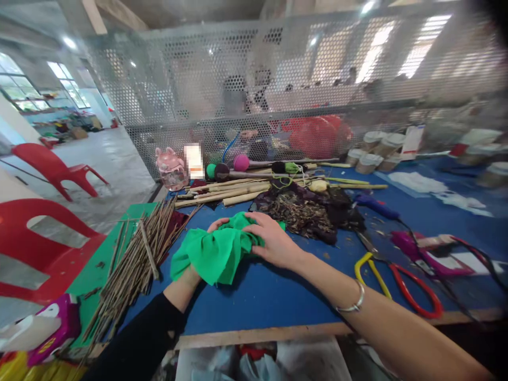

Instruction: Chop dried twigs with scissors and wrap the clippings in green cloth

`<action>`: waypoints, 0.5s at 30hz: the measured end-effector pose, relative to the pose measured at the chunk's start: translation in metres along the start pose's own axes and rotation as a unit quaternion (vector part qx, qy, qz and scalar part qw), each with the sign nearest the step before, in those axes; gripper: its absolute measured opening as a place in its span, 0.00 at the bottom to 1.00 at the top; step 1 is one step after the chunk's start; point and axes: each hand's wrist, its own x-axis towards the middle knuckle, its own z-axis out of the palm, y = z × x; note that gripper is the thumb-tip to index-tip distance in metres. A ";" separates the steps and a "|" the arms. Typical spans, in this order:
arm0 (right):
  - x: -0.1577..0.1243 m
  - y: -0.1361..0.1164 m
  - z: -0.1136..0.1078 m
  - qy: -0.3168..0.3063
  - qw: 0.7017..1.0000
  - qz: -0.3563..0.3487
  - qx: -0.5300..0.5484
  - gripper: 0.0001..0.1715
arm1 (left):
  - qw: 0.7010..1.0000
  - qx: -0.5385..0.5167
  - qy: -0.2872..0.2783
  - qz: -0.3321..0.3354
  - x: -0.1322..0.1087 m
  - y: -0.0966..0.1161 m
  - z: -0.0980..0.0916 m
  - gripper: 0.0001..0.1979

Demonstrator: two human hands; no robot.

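Observation:
A bunched green cloth (216, 251) is between my two hands above the blue table (254, 307). The cloth drapes over most of my left hand (217, 225), leaving a few fingertips and the wrist showing. From the right, my right hand (272, 238) presses its bent fingers against the cloth's edge. Whatever lies inside the folds is hidden. Just behind my right hand is a dark cloth with dry plant bits (304, 209).
Left are a bundle of thin sticks (137, 259) and red chairs (47, 243). Right lie scissors (373, 248), a blue-handled tool (377, 206) and a purple box (440, 256). Thicker sticks (238, 191) and a pink jar (172, 169) stand before a perforated metal screen (190, 84).

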 end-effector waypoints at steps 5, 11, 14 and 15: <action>0.004 0.010 -0.016 0.020 0.999 -0.037 0.011 0.17 | 0.995 -0.020 -0.098 -0.005 -0.008 0.002 -0.005 0.18; -0.010 -0.004 -0.030 -0.010 0.997 -0.032 -0.072 0.30 | 0.994 0.076 -0.069 0.047 -0.020 0.000 0.001 0.20; -0.025 -0.023 -0.020 0.012 0.994 -0.046 -0.101 0.31 | 0.988 0.116 -0.071 0.078 -0.024 -0.006 0.001 0.23; -0.030 -0.029 -0.017 0.040 0.992 -0.063 -0.101 0.24 | 0.986 0.125 -0.072 0.084 -0.024 -0.008 0.000 0.24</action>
